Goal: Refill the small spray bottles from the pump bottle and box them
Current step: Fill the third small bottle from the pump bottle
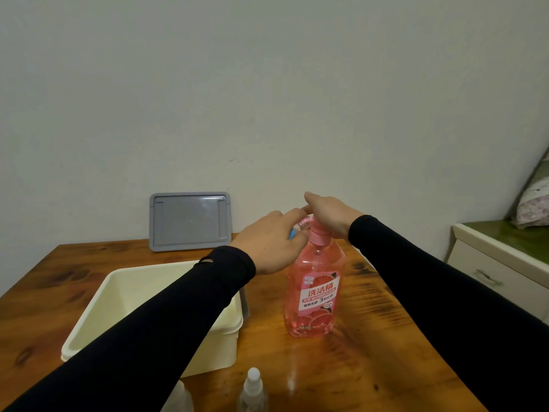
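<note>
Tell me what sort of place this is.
Probably a room in a home, perhaps a bedroom: a wooden table against a plain wall, a white drawer cabinet to the right, and what looks like floral bedding on it.

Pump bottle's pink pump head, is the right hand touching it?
Touching. In the head view the right hand lies palm-down on the pink pump head of the pump bottle, no gap visible.

Small bottle in left hand mostly hidden; spray bottle edge-cropped.
</note>
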